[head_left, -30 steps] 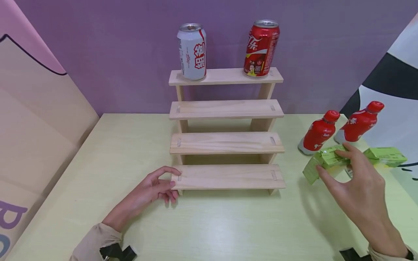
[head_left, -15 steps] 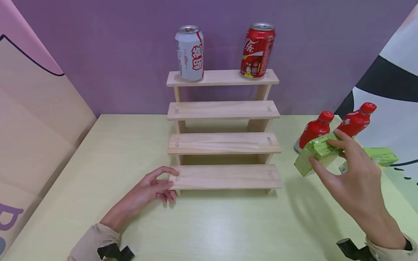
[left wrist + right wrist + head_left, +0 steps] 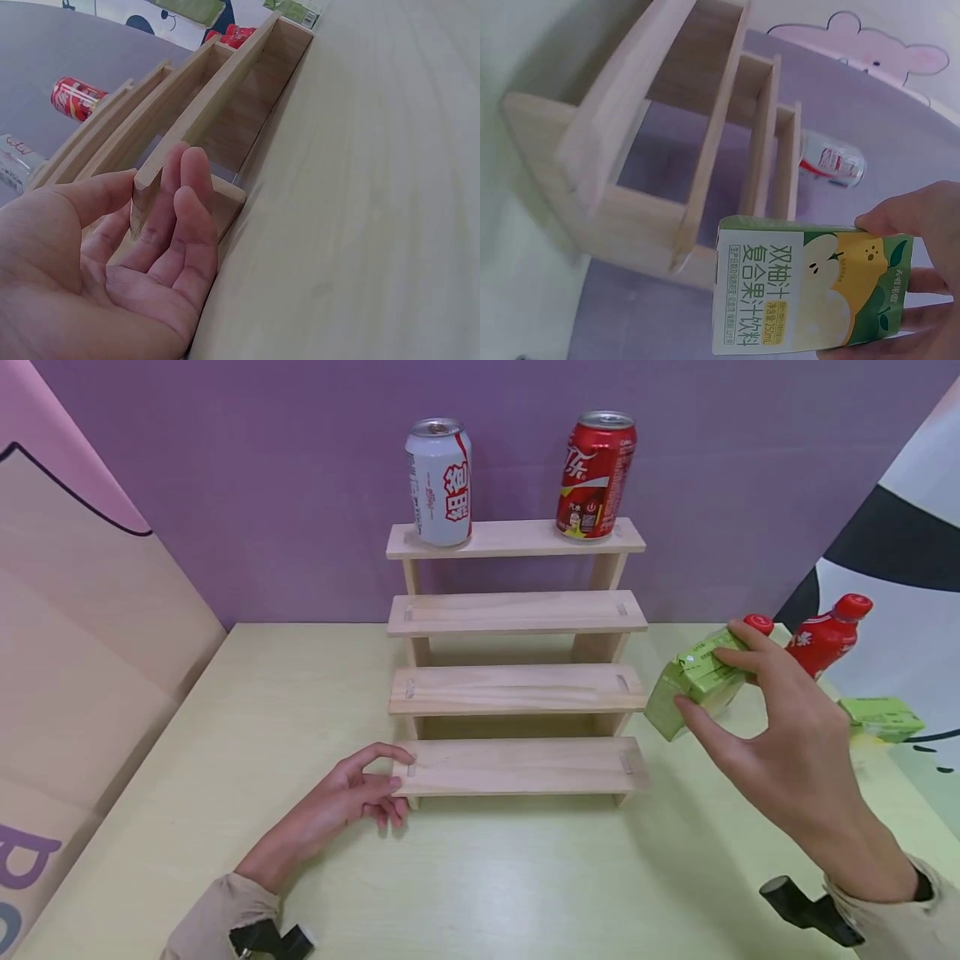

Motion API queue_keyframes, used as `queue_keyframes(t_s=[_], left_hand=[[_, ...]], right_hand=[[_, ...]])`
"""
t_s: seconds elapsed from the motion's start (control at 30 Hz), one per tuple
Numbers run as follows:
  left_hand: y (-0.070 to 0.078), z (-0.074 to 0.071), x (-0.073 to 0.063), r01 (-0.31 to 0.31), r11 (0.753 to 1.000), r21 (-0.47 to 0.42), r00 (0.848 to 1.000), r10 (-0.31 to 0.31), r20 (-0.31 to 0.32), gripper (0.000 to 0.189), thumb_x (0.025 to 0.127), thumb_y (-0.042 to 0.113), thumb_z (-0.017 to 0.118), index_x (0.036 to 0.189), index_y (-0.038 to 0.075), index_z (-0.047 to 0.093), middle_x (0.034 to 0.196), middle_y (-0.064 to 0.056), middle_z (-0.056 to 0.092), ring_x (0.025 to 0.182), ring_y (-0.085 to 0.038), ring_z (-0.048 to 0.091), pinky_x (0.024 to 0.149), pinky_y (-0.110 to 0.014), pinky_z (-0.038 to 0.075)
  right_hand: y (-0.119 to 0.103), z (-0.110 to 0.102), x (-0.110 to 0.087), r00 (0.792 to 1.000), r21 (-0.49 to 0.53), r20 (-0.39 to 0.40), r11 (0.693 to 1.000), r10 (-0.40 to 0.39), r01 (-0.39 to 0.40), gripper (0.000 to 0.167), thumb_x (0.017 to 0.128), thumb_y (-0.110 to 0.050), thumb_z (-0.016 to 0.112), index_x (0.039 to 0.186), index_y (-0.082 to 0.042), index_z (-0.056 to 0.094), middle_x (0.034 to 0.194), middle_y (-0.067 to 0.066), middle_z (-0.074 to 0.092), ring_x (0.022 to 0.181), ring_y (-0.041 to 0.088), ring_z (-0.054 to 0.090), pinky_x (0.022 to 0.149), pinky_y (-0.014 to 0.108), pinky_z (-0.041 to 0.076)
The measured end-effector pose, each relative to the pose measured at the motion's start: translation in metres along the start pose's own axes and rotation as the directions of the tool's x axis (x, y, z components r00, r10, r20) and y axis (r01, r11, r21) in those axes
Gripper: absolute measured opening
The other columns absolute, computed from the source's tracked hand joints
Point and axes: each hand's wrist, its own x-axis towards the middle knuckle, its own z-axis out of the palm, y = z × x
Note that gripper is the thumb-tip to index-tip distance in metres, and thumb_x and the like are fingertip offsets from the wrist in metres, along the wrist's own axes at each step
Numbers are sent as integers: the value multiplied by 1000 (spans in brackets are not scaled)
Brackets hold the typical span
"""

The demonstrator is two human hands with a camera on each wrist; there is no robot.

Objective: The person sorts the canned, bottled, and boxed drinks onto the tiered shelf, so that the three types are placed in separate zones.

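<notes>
My right hand [image 3: 795,735] holds a green juice carton [image 3: 693,681] above the table, just right of the wooden tiered shelf [image 3: 517,689]. In the right wrist view the carton [image 3: 810,289] shows its printed front, pinched between thumb and fingers. My left hand [image 3: 341,797] grips the left end of the shelf's lowest board [image 3: 517,767], thumb and fingers at its edge, as the left wrist view shows at the board's corner [image 3: 146,176]. On the top board stand a white can [image 3: 441,485] at the left and a red can [image 3: 596,477] at the right.
Behind the right hand stand two red-capped bottles; one bottle [image 3: 828,635] shows well, the other [image 3: 759,624] is mostly hidden by the carton. A second green carton [image 3: 881,718] lies right of the hand. A purple wall [image 3: 315,485] rises behind the shelf.
My right hand has lifted the juice carton and carried it left and upward toward the shelf, now covering most of one bottle. The left hand stays on the lowest board.
</notes>
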Motion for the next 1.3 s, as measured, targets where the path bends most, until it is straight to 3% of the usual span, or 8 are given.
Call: queue_keyframes(t_s=[0.3, 0.6, 0.77, 0.87, 1.13, 1.3], left_hand=[[1, 2, 3, 5, 1000, -11, 1000, -5, -1, 36, 103, 16, 57, 136, 8, 46, 91, -21, 71, 76, -27, 69, 66, -31, 55], [1, 1, 2, 3, 1000, -15, 1000, -3, -1, 35, 103, 16, 57, 135, 9, 47, 90, -19, 72, 75, -25, 69, 65, -30, 55], [1, 0, 2, 0, 1000, -13, 1000, 0, -6, 35, 103, 16, 57, 135, 8, 47, 89, -20, 71, 75, -26, 69, 64, -31, 55], [0, 1, 3, -5, 1000, -15, 1000, 5, 1, 35, 102, 16, 57, 135, 8, 47, 88, -19, 71, 75, -26, 69, 64, -31, 55], [-4, 3, 2, 0, 1000, -26, 1000, 0, -1, 34, 102, 16, 57, 135, 8, 48, 87, -18, 71, 74, -24, 68, 64, -30, 55], [-2, 0, 2, -3, 1000, -22, 1000, 3, 4, 35, 103, 15, 56, 136, 8, 46, 89, -22, 70, 75, -29, 69, 64, -32, 55]], right_hand=[[-25, 1, 14, 997, 44, -32, 996, -72, 74, 65, 66, -4, 87, 125, 4, 61, 146, 12, 53, 126, 38, 55, 96, 1, 30], [-48, 12, 35, 985, 104, -70, 980, -161, 167, 57, 78, -18, 83, 124, 6, 60, 146, 10, 53, 127, 34, 56, 102, 10, 35], [-60, 25, 51, 984, 121, -59, 977, -170, 176, 58, 75, -4, 85, 126, 6, 58, 149, 11, 49, 133, 30, 51, 103, 37, 47], [-67, 36, 59, 983, 163, -64, 970, -174, 182, 56, 77, -3, 84, 126, 6, 58, 149, 12, 49, 135, 30, 49, 101, 51, 48], [-83, 71, 88, 970, 243, -113, 941, -215, 237, 48, 84, -10, 80, 123, 7, 59, 146, 14, 52, 133, 25, 51, 102, 46, 48], [-92, 93, 109, 969, 290, -129, 927, -210, 240, 44, 87, -16, 78, 121, 6, 60, 143, 16, 54, 134, 23, 49, 104, 40, 47]])
